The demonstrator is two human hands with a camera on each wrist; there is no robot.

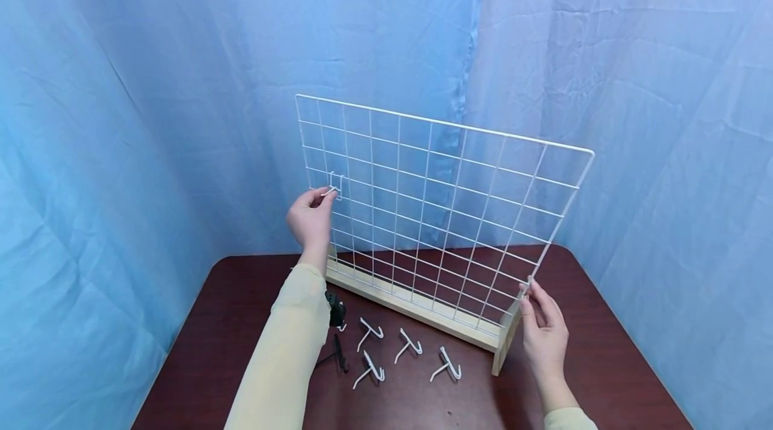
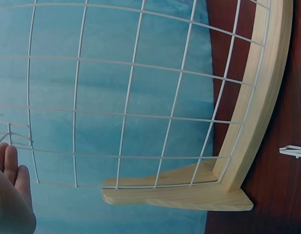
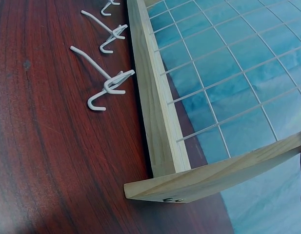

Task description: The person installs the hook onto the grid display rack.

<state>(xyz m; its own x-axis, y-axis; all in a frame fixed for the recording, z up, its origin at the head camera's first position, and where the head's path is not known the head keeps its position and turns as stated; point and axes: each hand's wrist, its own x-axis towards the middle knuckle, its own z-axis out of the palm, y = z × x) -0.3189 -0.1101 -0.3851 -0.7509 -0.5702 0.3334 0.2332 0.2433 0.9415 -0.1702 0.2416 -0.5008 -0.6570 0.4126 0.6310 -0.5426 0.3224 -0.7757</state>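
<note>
A white wire grid rack (image 1: 443,123) stands upright in a pale wooden base (image 1: 417,311). At its left part, my left hand (image 1: 310,221) pinches the stem of a white wire hook (image 1: 341,187), whose back lies against the grid wires. Part of that hook (image 2: 23,138) also shows at the left edge of the left wrist view, beside the fingers (image 2: 11,163). Thumb and fingers of my right hand (image 1: 546,339) hold the rack's right edge, just above the wooden end piece (image 1: 506,339). Only a dark sliver of the right hand shows in the right wrist view.
Several white hooks (image 1: 445,364) lie on the dark red table (image 1: 471,410) in front of the base. A black hook (image 1: 338,355) lies left of them, partly behind the left sleeve (image 1: 280,349). Blue curtains (image 1: 241,81) hang behind and at both sides.
</note>
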